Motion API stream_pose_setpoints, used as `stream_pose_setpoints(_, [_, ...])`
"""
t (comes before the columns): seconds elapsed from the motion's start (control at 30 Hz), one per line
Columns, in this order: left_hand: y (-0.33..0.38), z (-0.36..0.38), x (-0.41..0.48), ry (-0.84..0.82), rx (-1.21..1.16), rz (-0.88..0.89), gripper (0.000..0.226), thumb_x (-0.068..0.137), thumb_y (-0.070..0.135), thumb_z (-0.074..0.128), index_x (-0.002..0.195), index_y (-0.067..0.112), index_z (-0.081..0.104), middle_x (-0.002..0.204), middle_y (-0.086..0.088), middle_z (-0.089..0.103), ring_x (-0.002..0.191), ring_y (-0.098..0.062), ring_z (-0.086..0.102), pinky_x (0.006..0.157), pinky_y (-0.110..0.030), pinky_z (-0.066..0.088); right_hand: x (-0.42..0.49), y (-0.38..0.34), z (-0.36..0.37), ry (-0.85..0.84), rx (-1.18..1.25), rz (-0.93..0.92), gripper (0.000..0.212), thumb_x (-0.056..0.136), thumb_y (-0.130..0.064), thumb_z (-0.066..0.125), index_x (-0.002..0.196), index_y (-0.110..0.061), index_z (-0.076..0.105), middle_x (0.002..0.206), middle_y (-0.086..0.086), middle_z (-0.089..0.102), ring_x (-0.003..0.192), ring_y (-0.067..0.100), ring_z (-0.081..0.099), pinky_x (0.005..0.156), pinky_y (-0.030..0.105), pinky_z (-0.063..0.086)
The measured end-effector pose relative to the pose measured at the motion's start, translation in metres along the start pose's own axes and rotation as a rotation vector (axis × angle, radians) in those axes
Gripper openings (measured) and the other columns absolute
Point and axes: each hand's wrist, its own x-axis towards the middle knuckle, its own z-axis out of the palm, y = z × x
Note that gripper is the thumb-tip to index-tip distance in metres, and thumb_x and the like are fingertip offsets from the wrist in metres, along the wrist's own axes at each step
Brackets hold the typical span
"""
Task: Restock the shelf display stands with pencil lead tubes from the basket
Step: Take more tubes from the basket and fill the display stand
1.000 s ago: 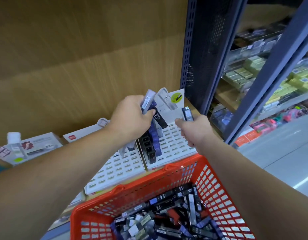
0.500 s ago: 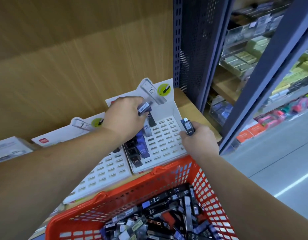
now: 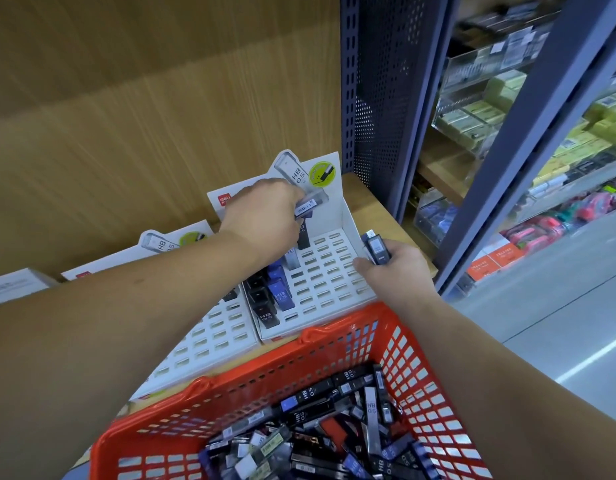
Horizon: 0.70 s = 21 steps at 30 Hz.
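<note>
Dark lead tube (image 3: 377,249) in right hand (image 3: 398,271), others in left hand (image 3: 261,216).

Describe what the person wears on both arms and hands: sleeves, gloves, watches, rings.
Nothing worn shows. The left forearm and right forearm are bare to the frame's edge, no sleeve in view. Neither wrist carries a watch or band. The left hand and right hand are ungloved; no ring shows on the visible fingers.
</note>
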Motion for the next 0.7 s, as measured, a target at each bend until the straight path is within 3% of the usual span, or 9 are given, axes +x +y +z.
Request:
stream_pose_setpoints(0.07, [0.001, -0.002, 0.003, -0.006, 0.053, 0.016, 0.015, 0.089, 0.017, 0.063, 0.079, 0.028, 0.061, 0.087, 0.003, 0.062, 0.080, -0.027, 0.060, 0.062, -0.033, 0.047, -0.002, -0.005, -0.003, 0.027, 0.147, -0.026, 0.008, 0.094, -0.029, 0.073, 0.090, -0.023, 0.071, 0.077, -0.005, 0.075, 0.073, 0.013, 0.073, 0.071, 0.037, 0.062])
stream_pose_setpoints(0.13, [0.002, -0.003, 0.002, -0.007, 0.083, 0.087, 0.012, 0.092, 0.019, 0.063, 0.082, 0.025, 0.061, 0.092, 0.003, 0.059, 0.081, -0.026, 0.058, 0.063, -0.034, 0.044, -0.004, -0.017, -0.009, 0.010, 0.280, -0.032, 0.012, 0.097, -0.025, 0.072, 0.090, -0.016, 0.068, 0.062, -0.008, 0.069, 0.052, 0.004, 0.064, 0.050, 0.025, 0.051])
stream_pose_setpoints(0.2, [0.003, -0.005, 0.002, -0.027, 0.071, 0.136, 0.013, 0.094, 0.021, 0.063, 0.083, 0.026, 0.060, 0.095, 0.005, 0.056, 0.084, -0.026, 0.057, 0.065, -0.035, 0.044, -0.005, -0.027, -0.014, -0.038, 0.393, 0.020, 0.011, 0.099, -0.023, 0.070, 0.091, -0.015, 0.067, 0.058, -0.007, 0.062, 0.039, 0.007, 0.050, 0.040, 0.024, 0.039])
stream_pose_setpoints(0.3, [0.002, -0.007, 0.002, -0.028, 0.081, 0.035, 0.021, 0.087, 0.015, 0.063, 0.071, 0.025, 0.053, 0.082, 0.003, 0.058, 0.077, -0.027, 0.060, 0.056, -0.030, 0.039, -0.002, -0.033, -0.018, -0.074, 0.493, 0.104, 0.015, 0.098, -0.029, 0.071, 0.097, -0.016, 0.065, 0.074, 0.005, 0.059, 0.044, 0.014, 0.040, 0.042, 0.026, 0.035])
stream_pose_setpoints(0.43, [0.004, -0.006, -0.002, -0.026, 0.070, -0.004, 0.032, 0.089, 0.019, 0.062, 0.064, 0.029, 0.046, 0.075, 0.003, 0.056, 0.073, -0.026, 0.058, 0.053, -0.028, 0.032, -0.001, -0.035, -0.020, -0.253, 0.642, 0.223, 0.037, 0.101, -0.048, 0.060, 0.112, -0.012, 0.063, 0.072, 0.004, 0.056, 0.050, 0.016, 0.043, 0.047, 0.030, 0.036])
stream_pose_setpoints(0.57, [0.000, -0.005, -0.003, -0.030, 0.042, 0.013, 0.028, 0.089, 0.019, 0.059, 0.065, 0.028, 0.047, 0.081, 0.003, 0.057, 0.077, -0.028, 0.058, 0.054, -0.029, 0.033, -0.004, -0.042, -0.020, -0.437, 0.861, 0.264, 0.032, 0.100, -0.038, 0.051, 0.110, -0.010, 0.064, 0.073, 0.006, 0.051, 0.056, 0.020, 0.044, 0.054, 0.032, 0.038])
stream_pose_setpoints(0.7, [0.000, 0.001, -0.006, -0.077, 0.019, 0.012, 0.016, 0.088, 0.021, 0.061, 0.074, 0.024, 0.055, 0.083, 0.003, 0.059, 0.080, -0.027, 0.060, 0.056, -0.029, 0.036, -0.006, -0.048, -0.022, -0.522, 0.947, 0.297, 0.043, 0.094, -0.036, 0.041, 0.112, -0.005, 0.065, 0.077, 0.010, 0.052, 0.061, 0.023, 0.045, 0.061, 0.035, 0.038])
